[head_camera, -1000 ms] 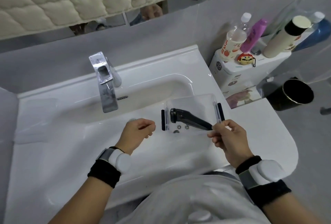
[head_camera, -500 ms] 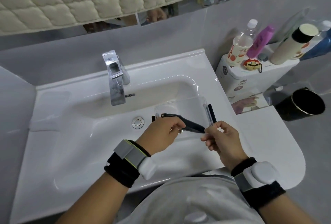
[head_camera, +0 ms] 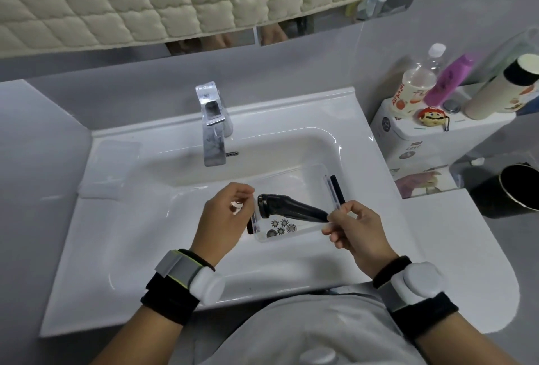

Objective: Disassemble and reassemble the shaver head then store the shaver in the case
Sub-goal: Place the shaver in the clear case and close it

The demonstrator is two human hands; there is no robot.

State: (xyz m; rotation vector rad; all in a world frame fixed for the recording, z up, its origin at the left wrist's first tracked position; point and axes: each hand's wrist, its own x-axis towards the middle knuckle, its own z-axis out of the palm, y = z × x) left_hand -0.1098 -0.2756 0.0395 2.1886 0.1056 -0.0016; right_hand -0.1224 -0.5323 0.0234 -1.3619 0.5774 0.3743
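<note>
Shaver [head_camera: 291, 206] spans between left hand [head_camera: 224, 218] and right hand [head_camera: 355, 230].

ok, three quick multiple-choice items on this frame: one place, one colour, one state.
1. Where does the case sit?
A. in the sink
B. on the toilet tank
C. on the floor

2. What colour is the shaver?
A. white
B. purple
C. black

3. What is the right hand doing?
A. turning the tap
B. holding the shaver by its tail end
C. hanging empty

Key: 1 A, the clear case lies inside the sink. 2 C, the shaver is black all over. 3 B, the right hand has its grip on the handle's end.
</note>
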